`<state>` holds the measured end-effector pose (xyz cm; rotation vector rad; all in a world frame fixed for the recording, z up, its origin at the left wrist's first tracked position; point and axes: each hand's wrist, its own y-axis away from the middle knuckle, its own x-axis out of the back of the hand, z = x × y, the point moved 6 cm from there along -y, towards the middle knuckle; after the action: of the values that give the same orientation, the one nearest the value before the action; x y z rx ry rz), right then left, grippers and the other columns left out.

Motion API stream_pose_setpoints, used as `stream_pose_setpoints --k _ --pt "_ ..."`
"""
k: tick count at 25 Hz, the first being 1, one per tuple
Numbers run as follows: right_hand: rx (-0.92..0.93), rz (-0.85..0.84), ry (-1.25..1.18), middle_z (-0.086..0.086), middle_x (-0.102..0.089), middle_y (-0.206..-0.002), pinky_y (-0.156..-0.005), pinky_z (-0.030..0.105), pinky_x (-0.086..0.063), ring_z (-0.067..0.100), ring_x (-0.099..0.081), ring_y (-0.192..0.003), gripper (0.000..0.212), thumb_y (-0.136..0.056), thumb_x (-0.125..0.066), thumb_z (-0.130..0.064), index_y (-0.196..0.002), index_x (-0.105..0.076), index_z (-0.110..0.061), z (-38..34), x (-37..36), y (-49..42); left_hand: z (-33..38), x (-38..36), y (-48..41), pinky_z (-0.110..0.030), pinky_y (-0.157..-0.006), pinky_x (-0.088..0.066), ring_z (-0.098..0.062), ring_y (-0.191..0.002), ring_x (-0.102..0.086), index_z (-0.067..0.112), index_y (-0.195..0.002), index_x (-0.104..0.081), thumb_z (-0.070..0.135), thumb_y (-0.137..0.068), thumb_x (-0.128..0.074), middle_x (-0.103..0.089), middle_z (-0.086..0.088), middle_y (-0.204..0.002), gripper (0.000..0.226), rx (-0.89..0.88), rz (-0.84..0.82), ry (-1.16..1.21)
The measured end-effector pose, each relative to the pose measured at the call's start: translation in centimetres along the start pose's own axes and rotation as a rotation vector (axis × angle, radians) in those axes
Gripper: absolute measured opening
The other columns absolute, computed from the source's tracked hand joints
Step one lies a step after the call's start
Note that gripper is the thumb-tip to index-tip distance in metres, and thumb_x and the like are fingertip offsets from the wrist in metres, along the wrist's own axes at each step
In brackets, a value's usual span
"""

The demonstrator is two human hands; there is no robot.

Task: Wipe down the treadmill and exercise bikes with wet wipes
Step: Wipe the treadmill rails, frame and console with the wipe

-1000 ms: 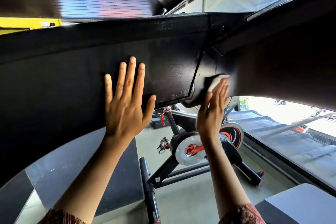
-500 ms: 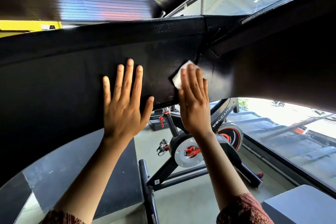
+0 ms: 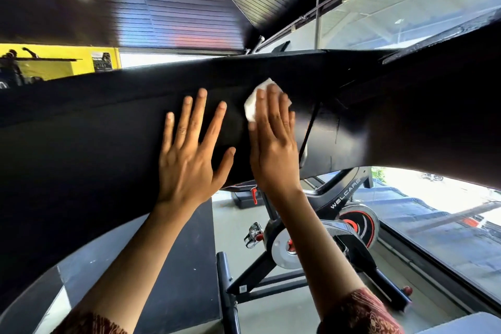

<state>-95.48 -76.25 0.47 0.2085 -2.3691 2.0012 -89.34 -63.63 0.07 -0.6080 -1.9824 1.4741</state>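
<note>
A wide black treadmill panel (image 3: 95,138) fills the middle of the head view, curving from left to right. My left hand (image 3: 189,154) lies flat on it with fingers spread. Just to its right, my right hand (image 3: 273,141) presses a white wet wipe (image 3: 253,104) against the panel with straight fingers; most of the wipe is hidden under the hand. Below the panel stands a black exercise bike (image 3: 320,241) with a silver flywheel and red accents.
A second flywheel with a red ring (image 3: 360,222) sits behind the bike. Large windows (image 3: 433,225) run along the right. A dark mat (image 3: 176,266) covers the floor at lower left, and a grey surface (image 3: 461,325) shows at bottom right.
My right hand has slid the wipe leftward and up along the panel, from the seam at the right toward my left hand. My left hand has stayed flat in place.
</note>
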Motion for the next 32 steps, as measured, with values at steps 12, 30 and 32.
stream_pose_setpoints --k 12,30,32 --pt "0.195 0.057 0.051 0.014 -0.031 -0.153 -0.119 0.043 -0.009 0.038 -0.017 -0.144 0.048 -0.102 -0.031 -0.028 -0.145 -0.036 -0.007 -7.8 -3.8 -3.1 -7.1 2.2 1.4 -0.051 -0.117 -0.002 -0.028 -0.146 -0.014 0.016 -0.15 -0.025 0.054 -0.093 -0.036 -0.02 -0.011 -0.157 0.07 0.097 0.022 -0.098" --pt "0.174 -0.022 -0.06 0.009 -0.025 -0.154 -0.118 0.037 -0.006 0.023 -0.011 -0.145 0.046 -0.101 -0.034 -0.022 -0.145 -0.035 -0.009 -12.9 -7.3 2.4 -12.8 3.7 7.9 -0.042 -0.118 -0.003 -0.033 -0.144 -0.016 0.006 -0.147 -0.026 0.048 -0.096 -0.033 -0.021 -0.018 -0.155 0.067 0.143 0.008 -0.078" --pt "0.444 -0.141 -0.026 0.006 -0.032 -0.153 -0.118 0.036 -0.012 0.021 -0.019 -0.145 0.044 -0.101 -0.037 -0.021 -0.144 -0.04 -0.012 -14.2 -8.2 4.6 -12.7 3.6 8.5 -0.042 -0.118 -0.003 -0.033 -0.144 -0.016 0.006 -0.147 -0.027 0.048 -0.096 -0.032 -0.021 -0.018 -0.155 0.066 0.147 0.003 -0.063"
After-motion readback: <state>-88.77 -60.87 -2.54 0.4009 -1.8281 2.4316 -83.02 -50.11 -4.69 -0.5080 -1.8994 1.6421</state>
